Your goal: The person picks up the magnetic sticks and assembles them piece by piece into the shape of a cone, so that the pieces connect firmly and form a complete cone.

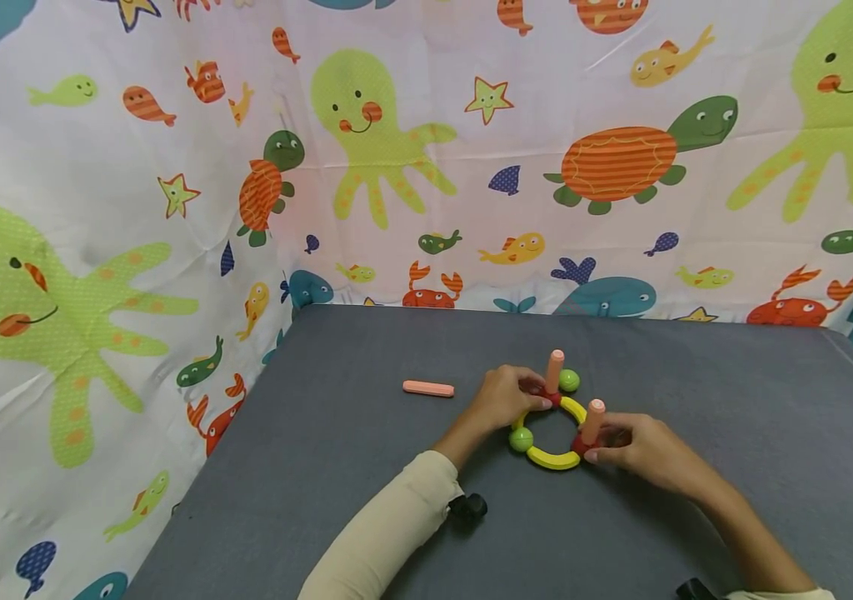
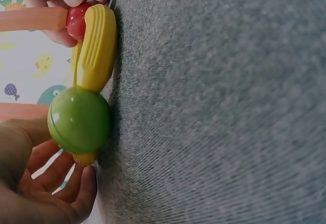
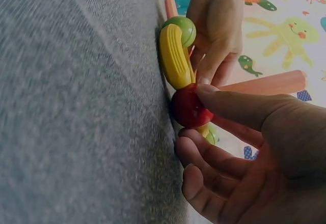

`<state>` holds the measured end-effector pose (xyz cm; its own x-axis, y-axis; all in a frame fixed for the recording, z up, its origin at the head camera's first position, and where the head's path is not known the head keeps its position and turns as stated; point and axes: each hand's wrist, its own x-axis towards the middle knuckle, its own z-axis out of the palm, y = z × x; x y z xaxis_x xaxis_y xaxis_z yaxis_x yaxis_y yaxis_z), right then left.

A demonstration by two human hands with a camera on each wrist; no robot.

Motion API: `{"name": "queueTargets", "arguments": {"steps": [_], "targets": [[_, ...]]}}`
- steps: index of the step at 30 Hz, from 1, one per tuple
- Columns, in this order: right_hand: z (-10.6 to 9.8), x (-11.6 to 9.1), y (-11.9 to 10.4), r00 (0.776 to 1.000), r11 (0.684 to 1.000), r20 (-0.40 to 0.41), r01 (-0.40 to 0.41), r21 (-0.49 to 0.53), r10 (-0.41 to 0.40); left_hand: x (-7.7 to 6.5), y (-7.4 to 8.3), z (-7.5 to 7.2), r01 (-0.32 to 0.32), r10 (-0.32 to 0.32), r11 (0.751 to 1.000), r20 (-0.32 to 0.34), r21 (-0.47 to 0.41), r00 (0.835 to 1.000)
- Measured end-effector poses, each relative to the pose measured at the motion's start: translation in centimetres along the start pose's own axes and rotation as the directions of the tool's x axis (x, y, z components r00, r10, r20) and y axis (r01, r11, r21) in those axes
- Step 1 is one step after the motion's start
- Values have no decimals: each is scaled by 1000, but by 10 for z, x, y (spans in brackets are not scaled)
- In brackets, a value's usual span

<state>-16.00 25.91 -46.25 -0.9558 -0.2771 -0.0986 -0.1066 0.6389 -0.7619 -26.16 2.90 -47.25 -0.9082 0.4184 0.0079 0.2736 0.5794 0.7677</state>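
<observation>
A ring of curved yellow pieces (image 1: 556, 460) joined by green and red balls lies on the grey tabletop. Two peach-coloured sticks stand upright on its red balls, one at the back (image 1: 555, 371) and one at the front right (image 1: 593, 421). At the back left, my left hand (image 1: 505, 398) grips the rear red ball with thumb and fingers. My right hand (image 1: 644, 446) pinches the front-right red ball (image 3: 189, 106) from the right. One green ball (image 1: 521, 439) sits at the ring's left, between two yellow pieces; another green ball (image 1: 569, 381) shows behind the rear stick.
A loose peach-coloured stick (image 1: 429, 388) lies on the grey tabletop (image 1: 306, 467), left of the ring. Behind and to the left hangs a white cloth (image 1: 396, 258) printed with sea animals, meeting the table's far edge.
</observation>
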Motion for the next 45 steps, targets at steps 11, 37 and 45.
{"name": "queueTargets", "arguments": {"steps": [11, 37, 45], "targets": [[5, 3, -8, 998, 999, 60, 0, 39, -2, 6, 1, 2, -40, 38, 998, 51, 39, 998], [11, 3, -10, 997, 998, 77, -31, 48, 28, -25, -22, -16, -118, 90, 980, -172, -163, 981], [11, 3, -8, 996, 998, 87, -34, 60, 28, -45, -31, -36, -133, 92, 970, -202, -201, 975]]}}
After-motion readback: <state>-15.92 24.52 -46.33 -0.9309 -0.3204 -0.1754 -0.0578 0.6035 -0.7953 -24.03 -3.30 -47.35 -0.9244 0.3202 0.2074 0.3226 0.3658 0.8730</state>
